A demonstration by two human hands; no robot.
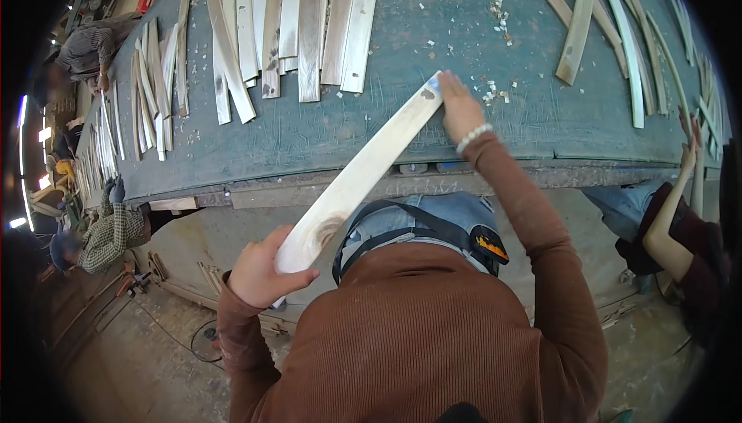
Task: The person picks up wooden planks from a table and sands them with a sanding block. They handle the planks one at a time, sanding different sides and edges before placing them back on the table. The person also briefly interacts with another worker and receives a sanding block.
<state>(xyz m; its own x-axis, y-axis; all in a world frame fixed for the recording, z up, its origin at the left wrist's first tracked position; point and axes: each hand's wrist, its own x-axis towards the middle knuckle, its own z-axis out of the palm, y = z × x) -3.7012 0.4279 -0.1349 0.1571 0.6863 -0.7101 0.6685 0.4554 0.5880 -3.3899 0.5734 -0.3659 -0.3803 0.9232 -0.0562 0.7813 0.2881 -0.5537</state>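
A pale wooden board (365, 174) slants across the front edge of the green-topped workbench (406, 46), its far end over the bench and its near end close to my body. Near the low end, beside a round brown knot, my left hand (269, 269) grips the board with the thumb across its face. At the far end my right hand (462, 107), a beaded bracelet at the wrist, lies along the board's edge by a blue mark and a dark spot. Its fingers are extended close together; whether they grip the board is hidden.
A row of wooden strips (309, 35) lies ahead to the left, and curved strips (578, 29) lie to the right. Wood chips (497, 94) are scattered between. Co-workers stand at the left (116, 232) and right (675, 232). A cable (194, 353) lies on the floor.
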